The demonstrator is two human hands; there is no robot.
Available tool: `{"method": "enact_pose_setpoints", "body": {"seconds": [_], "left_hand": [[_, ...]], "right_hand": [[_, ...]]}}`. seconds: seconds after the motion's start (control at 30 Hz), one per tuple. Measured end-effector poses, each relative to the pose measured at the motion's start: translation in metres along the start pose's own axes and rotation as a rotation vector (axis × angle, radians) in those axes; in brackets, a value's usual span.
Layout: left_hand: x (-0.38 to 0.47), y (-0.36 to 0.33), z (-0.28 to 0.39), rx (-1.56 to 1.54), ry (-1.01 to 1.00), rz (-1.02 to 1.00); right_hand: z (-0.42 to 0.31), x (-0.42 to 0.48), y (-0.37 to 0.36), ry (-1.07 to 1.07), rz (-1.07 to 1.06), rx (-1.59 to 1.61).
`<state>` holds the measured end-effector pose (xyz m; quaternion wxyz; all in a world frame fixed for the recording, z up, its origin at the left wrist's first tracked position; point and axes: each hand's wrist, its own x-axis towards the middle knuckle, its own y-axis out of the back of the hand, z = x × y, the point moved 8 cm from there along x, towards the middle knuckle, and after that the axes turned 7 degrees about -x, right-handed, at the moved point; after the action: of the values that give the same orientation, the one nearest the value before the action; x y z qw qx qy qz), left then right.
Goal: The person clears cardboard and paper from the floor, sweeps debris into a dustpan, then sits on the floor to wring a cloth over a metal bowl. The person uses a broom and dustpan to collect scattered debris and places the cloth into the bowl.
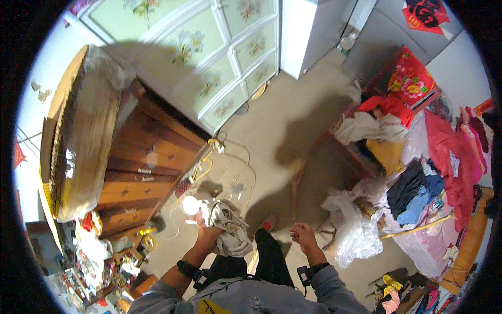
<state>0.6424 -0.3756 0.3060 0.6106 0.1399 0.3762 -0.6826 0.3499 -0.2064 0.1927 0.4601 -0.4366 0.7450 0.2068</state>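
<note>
My left hand grips a bunched off-white cloth with dark markings, in front of my legs. Right beside its fingertips glows a round white lamp; whether the hand also holds this lamp I cannot tell. My right hand hangs over the floor to the right of my knee, its fingers loosely curled and nothing visible in them. Both wrists carry dark bands with small devices. Beneath the right hand's side lies crumpled clear plastic sheeting, apart from the fingers.
A wooden cabinet stands at left, a plastic-wrapped board on top. Yellow and white cords trail on the floor. Behind is a floral-panelled wardrobe. Clothes and a stick lie on a bed at right.
</note>
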Motion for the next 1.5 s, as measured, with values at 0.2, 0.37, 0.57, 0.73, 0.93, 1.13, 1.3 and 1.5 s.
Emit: {"method": "enact_pose_setpoints", "body": {"seconds": [0.2,0.37,0.57,0.73,0.93,1.13,1.3,1.5], "left_hand": [[0.036,-0.066,0.079,-0.025,0.04,-0.029],[0.083,-0.12,0.161,-0.051,-0.149,-0.076],[0.154,-0.177,0.245,-0.111,-0.326,-0.201],[0.194,-0.185,0.288,0.068,-0.304,-0.078],[0.202,-0.172,0.323,0.038,-0.504,0.026],[0.211,-0.153,0.326,-0.072,-0.591,0.203],[0.231,-0.172,0.319,0.182,-0.628,0.256],[0.271,-0.178,0.297,0.17,-0.606,0.224]], "right_hand": [[-0.174,0.009,-0.01,0.22,-0.103,0.133],[-0.361,0.018,-0.041,0.41,-0.238,0.181],[-0.584,0.053,-0.089,0.613,-0.318,0.252],[-0.698,0.095,-0.108,0.587,-0.246,0.248],[-0.822,0.146,-0.11,0.621,-0.222,0.281],[-0.94,0.202,-0.109,0.73,-0.22,0.407],[-1.012,0.247,-0.111,0.771,-0.195,0.305],[-1.07,0.291,-0.126,0.625,-0.189,0.38]]}}
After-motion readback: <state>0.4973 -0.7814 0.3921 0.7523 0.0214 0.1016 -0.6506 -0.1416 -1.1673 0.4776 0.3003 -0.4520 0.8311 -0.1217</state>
